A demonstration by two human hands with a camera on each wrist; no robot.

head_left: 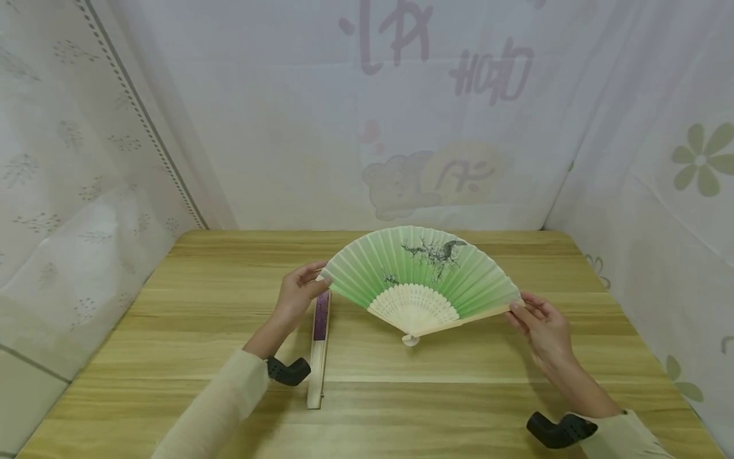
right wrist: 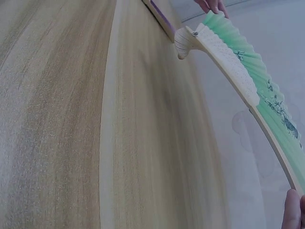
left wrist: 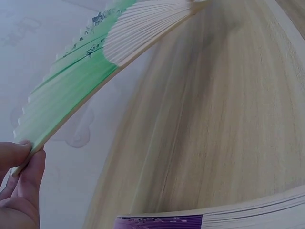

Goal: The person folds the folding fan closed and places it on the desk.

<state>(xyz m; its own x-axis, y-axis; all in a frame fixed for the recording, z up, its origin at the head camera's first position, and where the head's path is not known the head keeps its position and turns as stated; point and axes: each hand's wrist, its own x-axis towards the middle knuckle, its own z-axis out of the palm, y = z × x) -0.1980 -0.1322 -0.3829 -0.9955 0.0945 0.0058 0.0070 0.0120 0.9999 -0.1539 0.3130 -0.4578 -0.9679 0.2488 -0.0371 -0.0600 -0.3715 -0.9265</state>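
Note:
A green folding fan [head_left: 367, 268] with a dark branch print and pale pierced ribs is spread wide above the table. My left hand [head_left: 299, 292] pinches its left outer end between thumb and fingers, as the left wrist view also shows. At the opposite end, my right hand [head_left: 541, 325] pinches the right guard stick near its tip. The fan's pivot end points toward me, held off the tabletop. A second folding fan [head_left: 318, 347], purple with pale sticks, lies closed on the table just right of my left forearm.
The wooden table [head_left: 436, 408] has printed white cloth [head_left: 275, 127] hanging behind it and at both sides. Black wrist-worn devices [head_left: 289, 371] sit at both cuffs. The fan casts a soft shadow on the wood.

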